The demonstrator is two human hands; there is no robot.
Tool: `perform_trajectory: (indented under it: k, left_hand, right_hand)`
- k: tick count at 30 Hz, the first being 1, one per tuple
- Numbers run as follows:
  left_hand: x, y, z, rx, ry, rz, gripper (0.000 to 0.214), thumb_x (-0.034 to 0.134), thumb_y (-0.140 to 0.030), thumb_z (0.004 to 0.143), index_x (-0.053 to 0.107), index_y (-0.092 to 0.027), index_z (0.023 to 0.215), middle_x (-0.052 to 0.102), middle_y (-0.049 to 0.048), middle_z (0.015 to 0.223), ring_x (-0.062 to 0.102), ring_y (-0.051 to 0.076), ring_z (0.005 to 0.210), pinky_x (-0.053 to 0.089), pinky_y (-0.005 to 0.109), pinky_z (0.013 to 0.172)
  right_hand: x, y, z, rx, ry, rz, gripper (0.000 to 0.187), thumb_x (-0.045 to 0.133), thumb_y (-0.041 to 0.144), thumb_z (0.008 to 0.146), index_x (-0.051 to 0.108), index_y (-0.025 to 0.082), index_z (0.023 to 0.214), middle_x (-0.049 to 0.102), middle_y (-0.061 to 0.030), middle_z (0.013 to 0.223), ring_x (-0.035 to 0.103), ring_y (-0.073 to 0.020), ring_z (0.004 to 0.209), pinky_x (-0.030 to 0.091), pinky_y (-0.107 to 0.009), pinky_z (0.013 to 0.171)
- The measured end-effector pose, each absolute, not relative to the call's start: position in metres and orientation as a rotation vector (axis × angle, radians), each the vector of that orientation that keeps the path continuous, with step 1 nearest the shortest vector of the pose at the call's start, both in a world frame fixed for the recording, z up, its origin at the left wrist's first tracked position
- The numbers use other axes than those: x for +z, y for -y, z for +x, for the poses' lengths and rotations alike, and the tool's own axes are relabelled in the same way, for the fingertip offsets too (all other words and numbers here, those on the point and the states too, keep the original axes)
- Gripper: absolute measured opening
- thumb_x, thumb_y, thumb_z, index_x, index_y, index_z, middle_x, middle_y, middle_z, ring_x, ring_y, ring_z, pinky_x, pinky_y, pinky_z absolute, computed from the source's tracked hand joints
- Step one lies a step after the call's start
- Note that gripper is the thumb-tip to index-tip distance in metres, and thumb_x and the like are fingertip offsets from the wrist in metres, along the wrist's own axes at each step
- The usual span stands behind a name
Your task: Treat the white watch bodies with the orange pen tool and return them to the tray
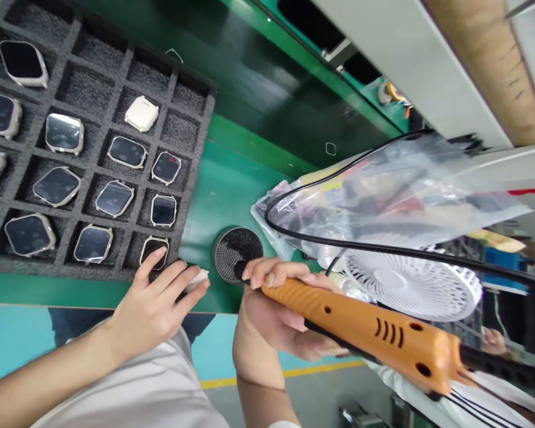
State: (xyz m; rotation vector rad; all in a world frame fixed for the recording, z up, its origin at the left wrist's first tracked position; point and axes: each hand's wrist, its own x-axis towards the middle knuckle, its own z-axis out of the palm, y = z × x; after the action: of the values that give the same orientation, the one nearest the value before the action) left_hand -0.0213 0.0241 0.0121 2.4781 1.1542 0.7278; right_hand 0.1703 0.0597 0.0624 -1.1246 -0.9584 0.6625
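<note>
My right hand (276, 315) is wrapped round an orange electric screwdriver (361, 321). The screwdriver's dark tip is at a round cup (237, 249) with a dotted inner surface and dark grains, perhaps tiny screws. My left hand (154, 303) curls over the near right corner of a dark foam tray (185, 196), with a small white piece (197, 280) partly hidden under its fingers. One of its fingertips is at a square smartwatch (155, 252) in the corner compartment. Several other smartwatches (93, 244) sit face up in the tray, and a cream watch case (141, 113) lies among them.
Right of the cup lies a clear plastic bag (383, 190), crossed by a black cable (361, 245). A white fan (410, 282) stands below the bag. The green bench (223, 178) has a raised ledge at the back. Another person's hand (493, 340) shows at far right.
</note>
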Motion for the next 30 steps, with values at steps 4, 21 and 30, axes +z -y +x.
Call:
perform_trajectory:
  k: [4,21,30]
  left_hand:
    - [0.011,-0.023,-0.021,0.719,-1.174,2.487,0.031,0.068,-0.026,0.100,0.073,-0.028,0.130,0.075,-0.0008,0.134,0.065,0.022,0.122,0.011,0.057,0.138]
    - [0.008,-0.022,-0.020,0.676,-1.164,2.503,0.034,0.061,-0.024,0.100,0.072,-0.028,0.132,0.072,0.0036,0.132,0.062,0.024,0.125,0.009,0.059,0.138]
    - [0.010,-0.023,-0.020,0.699,-1.161,2.503,0.033,0.061,-0.025,0.100,0.073,-0.027,0.131,0.073,0.0046,0.130,0.062,0.024,0.124,0.012,0.058,0.138]
  right_hand:
    - [0.067,-0.060,0.170,0.672,0.983,-1.144,0.046,0.051,0.074,0.090,0.060,0.034,0.111,0.054,0.0040,0.077,0.055,-0.0166,0.056,0.046,-0.037,0.048]
    - [0.084,-0.042,0.149,0.777,1.069,-1.130,0.069,0.025,0.085,0.093,0.060,0.030,0.115,0.057,0.0019,0.076,0.058,-0.0178,0.057,0.049,-0.045,0.048]
    - [0.080,-0.041,0.149,0.768,1.098,-1.127,0.071,0.018,0.083,0.094,0.061,0.031,0.116,0.056,0.0018,0.075,0.057,-0.0176,0.056,0.048,-0.044,0.048]
